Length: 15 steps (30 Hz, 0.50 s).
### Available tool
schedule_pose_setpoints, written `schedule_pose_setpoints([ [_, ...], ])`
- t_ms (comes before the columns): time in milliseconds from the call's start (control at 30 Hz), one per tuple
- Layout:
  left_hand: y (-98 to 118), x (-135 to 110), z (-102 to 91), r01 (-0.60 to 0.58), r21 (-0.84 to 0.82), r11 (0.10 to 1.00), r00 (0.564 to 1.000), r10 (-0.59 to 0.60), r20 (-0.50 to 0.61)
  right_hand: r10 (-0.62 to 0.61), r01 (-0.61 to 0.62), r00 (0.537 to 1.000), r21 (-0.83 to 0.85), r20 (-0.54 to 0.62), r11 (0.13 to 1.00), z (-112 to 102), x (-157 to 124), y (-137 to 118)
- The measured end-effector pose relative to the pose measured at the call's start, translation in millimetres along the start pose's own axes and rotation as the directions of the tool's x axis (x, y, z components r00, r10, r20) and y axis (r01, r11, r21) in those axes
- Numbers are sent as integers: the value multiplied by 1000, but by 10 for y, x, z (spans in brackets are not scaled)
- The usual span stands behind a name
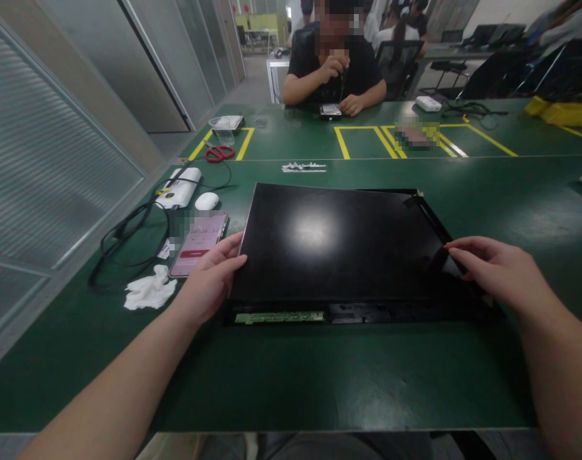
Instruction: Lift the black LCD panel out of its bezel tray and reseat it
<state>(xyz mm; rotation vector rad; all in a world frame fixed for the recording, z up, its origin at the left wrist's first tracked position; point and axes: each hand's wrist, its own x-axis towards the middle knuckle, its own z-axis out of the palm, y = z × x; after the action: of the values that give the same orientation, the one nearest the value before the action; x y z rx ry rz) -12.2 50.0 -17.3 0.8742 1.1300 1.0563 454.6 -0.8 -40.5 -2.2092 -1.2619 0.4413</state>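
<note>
A black LCD screen panel lies tilted over a black frame, its left side raised and its right side near the frame's edge. Along the front of the frame runs a green circuit board strip. My left hand is closed on the panel's left edge, thumb on top and fingers beneath. At the right edge, my right hand pinches the panel's side with thumb and forefinger; its other fingers are partly hidden. The panel's glossy face reflects a bright light.
Left of the panel are a phone, crumpled tissue, white mouse, white box, black cables and red scissors. White strips lie beyond. Across the table a person handles a small device.
</note>
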Motion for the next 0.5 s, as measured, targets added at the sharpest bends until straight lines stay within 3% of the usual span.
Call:
schedule_pose_setpoints([
  [100,-4,1,17,-21,-3,1000,1000,21,-17,83,-83,996,4,29,997,-21,-17,-60],
  [500,-4,-11,27,-51,-9,999,998,50,-28,98,-98,995,29,12,995,-33,-23,-105],
])
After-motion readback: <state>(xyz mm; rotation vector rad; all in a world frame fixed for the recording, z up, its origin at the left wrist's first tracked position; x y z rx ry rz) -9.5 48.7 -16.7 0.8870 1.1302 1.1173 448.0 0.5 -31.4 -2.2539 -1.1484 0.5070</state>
